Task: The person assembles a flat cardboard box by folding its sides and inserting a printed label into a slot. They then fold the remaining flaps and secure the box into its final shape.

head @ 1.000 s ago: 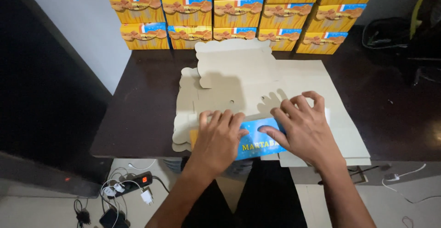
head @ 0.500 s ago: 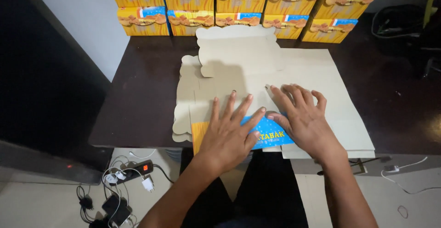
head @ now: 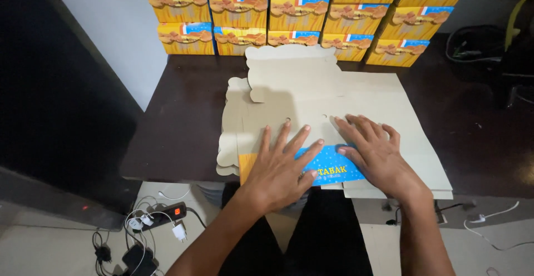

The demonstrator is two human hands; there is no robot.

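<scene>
Both hands have slid forward: left hand [head: 281, 167] and right hand [head: 378, 153] press flat, fingers spread, on the folded flap [head: 328, 164] of the cardboard sheet [head: 311, 92], creasing it.

Flat carton blanks [head: 356, 95] mid-table, stacked yellow-blue boxes [head: 300, 17] behind

The flat die-cut cardboard sheet [head: 334, 95] is plain beige, its folded-up flap [head: 328, 164] blue with yellow lettering and an orange edge. The stacked printed cartons [head: 300, 14] are orange-yellow with blue bands. The tabletop [head: 183, 120] is dark brown.
</scene>
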